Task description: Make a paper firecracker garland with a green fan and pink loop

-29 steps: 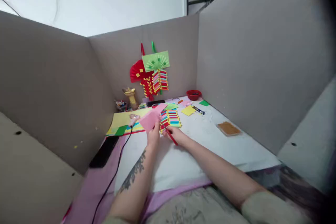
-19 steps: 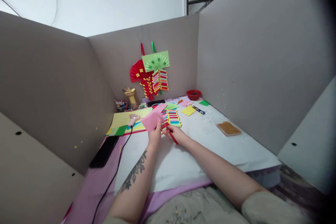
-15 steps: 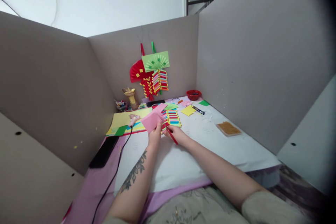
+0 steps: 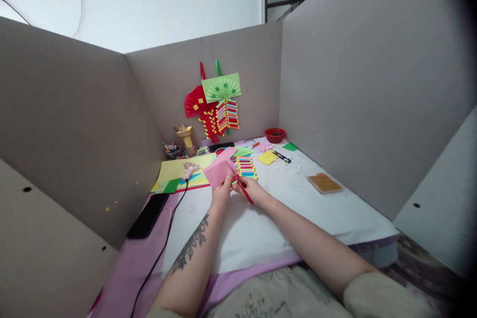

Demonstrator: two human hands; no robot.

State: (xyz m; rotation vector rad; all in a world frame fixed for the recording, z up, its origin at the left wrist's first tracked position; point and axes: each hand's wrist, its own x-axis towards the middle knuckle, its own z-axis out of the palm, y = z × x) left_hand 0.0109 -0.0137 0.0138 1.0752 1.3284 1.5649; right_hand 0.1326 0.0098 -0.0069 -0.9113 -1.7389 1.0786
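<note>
**Pink paper at the blades, cut not finished as far as I can judge**

The pink paper (image 4: 216,175) is up in front of me, above the middle of the table, with one part pointing away toward the back. My left hand (image 4: 222,192) has it pinched near its lower right corner, thumb on top. My right hand (image 4: 250,190) is closed around the red-handled scissors (image 4: 244,192), whose blades lie at the paper's right edge. I can't tell at this size whether the blades are parted or how deep they bite. The paper is in one piece at my fingers, so I'd call this cut under way, with some of it left to do.

Just beyond my hands lie rows of coloured rolls (image 4: 246,168) with yellow ends, side by side; that part looks made up already. My left hand hides some of their near side, so I can't say whether every row is complete. Light green paper (image 4: 245,151) lies behind them.

To the left, the glue gun (image 4: 191,169) lies on the yellow sheet (image 4: 170,171), in nobody's grip. To the right, a yellow piece (image 4: 267,158) sits by a dark-handled tool (image 4: 282,157), with white scraps nearby.

On the back panel hang a green ornament (image 4: 223,87) and a red ornament (image 4: 194,101), both seemingly finished, each with rolls below a pleated fan.
</note>
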